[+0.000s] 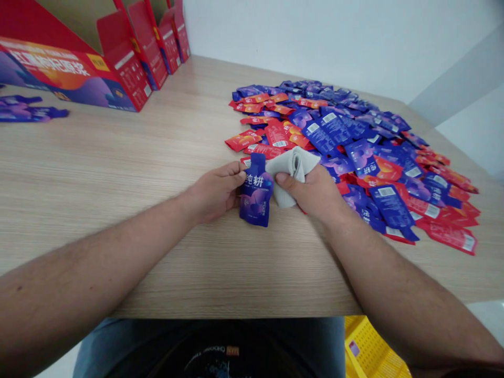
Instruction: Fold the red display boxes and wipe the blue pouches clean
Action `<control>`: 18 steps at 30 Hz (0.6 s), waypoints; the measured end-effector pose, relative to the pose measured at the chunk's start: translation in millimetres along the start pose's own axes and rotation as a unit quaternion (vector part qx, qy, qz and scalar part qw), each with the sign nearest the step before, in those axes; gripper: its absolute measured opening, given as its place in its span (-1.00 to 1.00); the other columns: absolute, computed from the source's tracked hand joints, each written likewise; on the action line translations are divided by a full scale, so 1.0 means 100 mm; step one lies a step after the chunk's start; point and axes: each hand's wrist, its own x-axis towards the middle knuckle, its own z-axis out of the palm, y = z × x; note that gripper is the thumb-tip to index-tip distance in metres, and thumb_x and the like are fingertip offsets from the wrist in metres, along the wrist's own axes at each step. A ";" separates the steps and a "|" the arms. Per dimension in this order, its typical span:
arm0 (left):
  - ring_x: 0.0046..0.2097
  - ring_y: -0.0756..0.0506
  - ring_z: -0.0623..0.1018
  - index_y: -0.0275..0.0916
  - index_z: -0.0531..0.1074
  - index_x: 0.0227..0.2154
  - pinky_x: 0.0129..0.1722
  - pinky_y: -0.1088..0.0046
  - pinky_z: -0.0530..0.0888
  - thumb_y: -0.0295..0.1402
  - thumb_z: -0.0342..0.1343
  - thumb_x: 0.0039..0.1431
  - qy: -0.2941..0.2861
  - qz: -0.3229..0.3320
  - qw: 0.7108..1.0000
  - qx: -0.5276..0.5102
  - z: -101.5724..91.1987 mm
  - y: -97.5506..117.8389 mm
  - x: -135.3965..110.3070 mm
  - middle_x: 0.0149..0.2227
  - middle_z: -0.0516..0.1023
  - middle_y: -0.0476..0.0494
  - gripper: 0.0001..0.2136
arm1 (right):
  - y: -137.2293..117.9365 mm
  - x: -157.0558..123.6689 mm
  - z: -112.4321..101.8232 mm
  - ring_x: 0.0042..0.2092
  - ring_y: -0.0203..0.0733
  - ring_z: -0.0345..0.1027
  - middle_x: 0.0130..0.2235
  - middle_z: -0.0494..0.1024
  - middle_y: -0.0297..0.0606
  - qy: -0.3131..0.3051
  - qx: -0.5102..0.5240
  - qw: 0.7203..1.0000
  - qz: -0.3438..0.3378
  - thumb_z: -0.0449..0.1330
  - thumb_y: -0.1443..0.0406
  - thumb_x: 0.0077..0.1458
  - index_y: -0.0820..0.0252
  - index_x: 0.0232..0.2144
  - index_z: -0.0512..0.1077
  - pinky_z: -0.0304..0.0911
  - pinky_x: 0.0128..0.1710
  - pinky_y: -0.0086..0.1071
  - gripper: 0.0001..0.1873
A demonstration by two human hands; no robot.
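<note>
Between thumb and fingers, my left hand (218,191) grips a purple pouch (255,197) by its left edge. The pouch stands upright above the table with its printed front facing me and its narrow neck at the top. A folded pale grey cloth (292,168) is pinched in my right hand (315,191), thumb on top. The cloth is right beside the pouch's upper right edge; whether they touch, I cannot tell. Just beyond my right hand lies a large heap of purple and red pouches (331,131), many overlapping, some with barcodes up.
Several open red and purple cartons (90,73) stand in a row at the back left. A few purple pouches (29,111) lie in front of them. The wooden table (118,157) meets a white wall (315,37). Below its front edge, at right, sits a yellow plastic crate (374,352).
</note>
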 end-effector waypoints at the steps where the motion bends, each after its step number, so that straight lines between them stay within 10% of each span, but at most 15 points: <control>1: -0.45 0.02 0.46 -0.23 0.37 -0.35 -0.38 0.47 0.46 -0.45 0.10 0.16 -0.003 0.006 1.000 0.001 -0.01 -0.01 0.01 -0.45 0.45 0.01 -0.98 | -0.03 -0.03 0.04 -0.24 -0.05 0.48 -0.24 0.60 -0.29 -0.026 0.005 1.000 -0.011 0.25 0.04 0.17 0.11 -0.13 0.48 0.39 -0.24 -0.19 -0.67; 10: -0.17 -0.11 0.57 -0.23 0.52 -0.33 -0.14 0.43 0.49 -0.43 0.31 -0.03 0.034 0.134 0.977 0.161 0.04 -0.10 -0.03 -0.35 0.60 -0.05 -0.84 | -0.17 -0.15 0.21 -0.14 -0.02 0.48 -0.19 0.61 -0.21 -0.010 -0.070 0.997 -0.036 0.28 0.04 0.14 0.11 -0.15 0.52 0.36 -0.15 -0.17 -0.67; 18: -0.30 -0.10 0.58 -0.30 0.49 -0.29 -0.27 0.29 0.56 -0.38 0.21 0.07 -0.020 0.044 0.999 0.022 0.01 -0.05 -0.02 -0.30 0.60 -0.16 -0.86 | -0.11 -0.08 0.17 -0.18 0.02 0.49 -0.19 0.62 -0.23 0.069 -0.082 0.994 0.001 0.23 0.10 0.17 0.11 -0.13 0.50 0.38 -0.17 -0.12 -0.71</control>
